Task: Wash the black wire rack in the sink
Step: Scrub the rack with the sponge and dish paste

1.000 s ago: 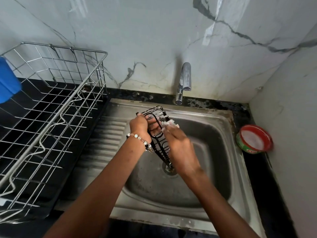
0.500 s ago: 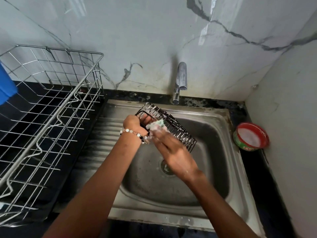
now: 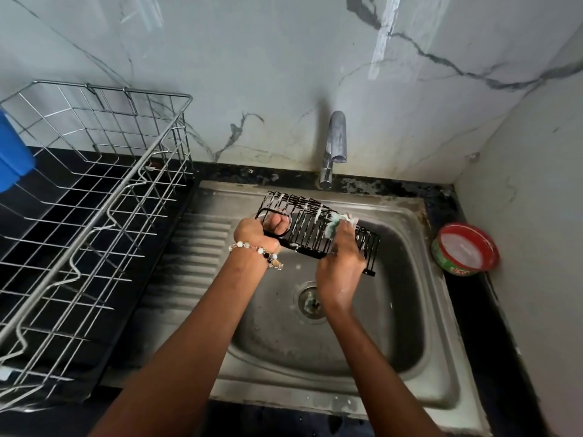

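On the far left, a large silver wire dish drainer point(image 3: 94, 222) sits on the black surface point(image 3: 467, 313) beside the stainless steel sink point(image 3: 407, 329), and it has nothing to do with the scrubbing.

Next comes the left hand point(image 3: 258, 231), a beaded bracelet point(image 3: 257, 252) at its wrist. Its grip is curled tight through the looped end of the black wire rack point(image 3: 312, 230), which is held in the air above the basin, slanting down to the right, clear of the sink floor. That hand is the anchor, I would say. It should stay firm so the rack does not twist under the rubbing, and it can roll the rack to present each side.

To the right, the right hand point(image 3: 340, 266) has its grip pressed together on a small soapy green-and-white scrub pad point(image 3: 339, 220), set against the upper wires; white suds already streak several bars. Working along each wire and into the joints would clean better than sweeping across them. Wet, soapy wire is probably slippery.

The chrome tap point(image 3: 334, 146) behind shows no running water, so the rinse looks not yet done. A round red-rimmed tub of white dish soap point(image 3: 463, 249) stands on the surface at the far right, near enough to reload the pad.
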Tool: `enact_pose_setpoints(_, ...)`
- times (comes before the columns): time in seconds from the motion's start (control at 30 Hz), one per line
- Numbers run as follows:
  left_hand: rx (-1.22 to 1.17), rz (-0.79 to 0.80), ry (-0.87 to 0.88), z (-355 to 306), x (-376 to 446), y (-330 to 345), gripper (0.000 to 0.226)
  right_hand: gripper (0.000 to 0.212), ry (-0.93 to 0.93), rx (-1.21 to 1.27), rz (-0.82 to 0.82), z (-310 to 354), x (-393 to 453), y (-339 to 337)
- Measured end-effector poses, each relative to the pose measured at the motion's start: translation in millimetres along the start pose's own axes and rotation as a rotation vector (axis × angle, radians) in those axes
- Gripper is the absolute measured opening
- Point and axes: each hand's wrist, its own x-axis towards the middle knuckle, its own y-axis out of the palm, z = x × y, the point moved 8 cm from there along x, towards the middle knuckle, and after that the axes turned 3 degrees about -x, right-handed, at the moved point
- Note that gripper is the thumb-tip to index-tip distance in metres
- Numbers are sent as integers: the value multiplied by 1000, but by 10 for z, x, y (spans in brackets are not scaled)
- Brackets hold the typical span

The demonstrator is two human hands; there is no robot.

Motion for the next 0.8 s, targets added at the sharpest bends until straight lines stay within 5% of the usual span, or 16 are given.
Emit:
enact_pose_setpoints(0.17, -17, -6, 46, -39, -52, 42, 53, 77, -304, -7, -6, 532, -146, 37)
enact_pose_setpoints(0.3, -18, 3, 12, -83, -66, 42, 50, 82, -527, -112, 104, 338, -112, 27)
enact_pose_setpoints(0.5, -30, 32, -38, -164, -24, 27, 69, 81, -298, -114, 72, -287, 206, -79)
enact_pose_setpoints(0.57, 19, -8, -43, -203, 3, -25, 58, 79, -220, -80, 73, -356, 338, -118)
enact_pose_setpoints(0.73, 93, -34, 2, -358, -6, 28, 34, 44, -311, 77, 331, -257, 550, -70)
enact_pose_setpoints(0.8, 157, 2, 4, -437, -14, 96, 34, 45, -397, 66, 466, -228, 561, -17)
